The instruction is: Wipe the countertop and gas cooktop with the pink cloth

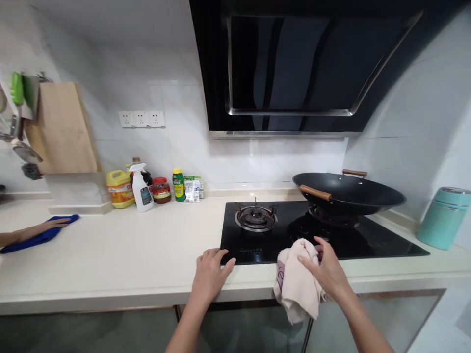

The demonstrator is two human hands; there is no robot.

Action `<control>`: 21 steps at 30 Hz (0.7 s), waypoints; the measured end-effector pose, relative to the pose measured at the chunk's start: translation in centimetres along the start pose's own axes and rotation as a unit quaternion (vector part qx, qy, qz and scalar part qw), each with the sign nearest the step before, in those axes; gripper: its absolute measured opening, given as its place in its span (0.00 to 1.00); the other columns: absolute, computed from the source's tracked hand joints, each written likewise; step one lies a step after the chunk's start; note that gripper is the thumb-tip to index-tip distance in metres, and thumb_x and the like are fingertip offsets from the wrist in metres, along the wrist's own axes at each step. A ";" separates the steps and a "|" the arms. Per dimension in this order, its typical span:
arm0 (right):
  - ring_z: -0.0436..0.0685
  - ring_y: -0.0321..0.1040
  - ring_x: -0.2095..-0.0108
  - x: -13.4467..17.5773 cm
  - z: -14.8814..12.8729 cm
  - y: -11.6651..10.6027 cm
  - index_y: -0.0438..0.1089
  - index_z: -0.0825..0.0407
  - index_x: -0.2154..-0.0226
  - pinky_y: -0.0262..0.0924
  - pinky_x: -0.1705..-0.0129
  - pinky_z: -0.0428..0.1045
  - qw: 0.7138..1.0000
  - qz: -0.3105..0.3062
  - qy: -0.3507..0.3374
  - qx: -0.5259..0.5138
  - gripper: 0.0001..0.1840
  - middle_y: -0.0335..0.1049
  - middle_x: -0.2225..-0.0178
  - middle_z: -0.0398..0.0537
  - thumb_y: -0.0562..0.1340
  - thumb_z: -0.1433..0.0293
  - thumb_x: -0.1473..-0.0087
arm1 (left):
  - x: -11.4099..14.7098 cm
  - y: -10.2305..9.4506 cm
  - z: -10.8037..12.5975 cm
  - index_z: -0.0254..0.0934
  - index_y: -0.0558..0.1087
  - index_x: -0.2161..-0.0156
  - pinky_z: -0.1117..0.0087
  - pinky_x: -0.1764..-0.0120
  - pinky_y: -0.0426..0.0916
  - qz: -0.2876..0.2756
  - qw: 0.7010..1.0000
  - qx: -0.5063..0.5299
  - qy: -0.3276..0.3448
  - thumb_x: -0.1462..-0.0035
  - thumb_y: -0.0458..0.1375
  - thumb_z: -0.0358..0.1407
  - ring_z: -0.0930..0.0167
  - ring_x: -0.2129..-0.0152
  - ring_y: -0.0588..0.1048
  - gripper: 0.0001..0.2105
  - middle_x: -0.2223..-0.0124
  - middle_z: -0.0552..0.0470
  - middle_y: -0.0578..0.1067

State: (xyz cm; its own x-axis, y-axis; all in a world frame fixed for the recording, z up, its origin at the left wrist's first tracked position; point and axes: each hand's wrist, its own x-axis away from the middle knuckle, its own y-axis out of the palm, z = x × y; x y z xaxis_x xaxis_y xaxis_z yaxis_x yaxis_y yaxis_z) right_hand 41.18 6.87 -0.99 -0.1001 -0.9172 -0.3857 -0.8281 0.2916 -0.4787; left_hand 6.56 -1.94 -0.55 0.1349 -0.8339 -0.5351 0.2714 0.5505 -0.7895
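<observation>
My left hand (210,274) rests on the counter's front edge, fingers apart and holding nothing, beside the left corner of the black glass gas stove (235,245). At the stove's front edge, my right hand (327,269) grips the right side of a pale pink towel (300,279). The thumb lies over the towel's front, and some fingers are hidden behind it. Bunched at the top, the towel hangs down over the counter edge. A bare burner (256,217) is on the stove's left, and a black wok (353,193) with wooden handles sits on the right burner.
At far left, another person's hand (40,229) presses a blue cloth (47,238) on the counter (128,255). A yellow jug (120,189), spray bottle (141,189), red-lidded jar (161,190) and green bottle (178,185) line the wall. A mint canister (444,218) stands right; a range hood (287,73) overhangs.
</observation>
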 end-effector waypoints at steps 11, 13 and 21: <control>0.71 0.56 0.38 4.6 -3.0 2.6 0.57 0.47 0.31 0.54 0.39 0.66 0.969 -0.090 -0.129 0.191 0.36 0.54 0.32 0.57 0.52 0.50 0.36 | 0.0 0.0 0.2 0.41 0.77 0.47 0.54 0.45 0.64 -0.017 1.000 -0.004 -0.005 0.34 0.56 0.47 0.58 0.45 0.72 0.18 0.45 0.43 0.78; 0.73 0.56 0.38 5.3 -4.7 3.8 0.60 0.43 0.32 0.54 0.40 0.67 0.961 -0.125 -0.150 0.197 0.34 0.51 0.30 0.57 0.55 0.50 0.37 | -0.1 -0.1 0.2 0.41 0.78 0.47 0.54 0.45 0.64 -0.018 1.000 0.006 -0.009 0.34 0.55 0.48 0.58 0.45 0.73 0.18 0.45 0.43 0.78; 0.78 0.51 0.36 10.0 -12.3 11.0 0.56 0.37 0.32 0.50 0.38 0.70 0.909 -0.256 -0.293 0.147 0.53 0.40 0.26 0.57 0.75 0.52 0.57 | -0.8 -1.2 -0.8 0.44 0.81 0.53 0.58 0.44 0.67 -0.025 0.986 0.154 -0.064 0.31 0.43 0.49 0.61 0.48 0.76 0.24 0.50 0.49 0.82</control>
State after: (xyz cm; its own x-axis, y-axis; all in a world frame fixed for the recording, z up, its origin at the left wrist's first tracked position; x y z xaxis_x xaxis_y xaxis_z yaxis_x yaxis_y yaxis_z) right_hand 24.31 -2.45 -0.45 0.6394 -0.6757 -0.3668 -0.4923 0.0066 -0.8704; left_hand 5.39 -1.89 0.63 0.2270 -0.8686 -0.4404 0.5554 0.4869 -0.6742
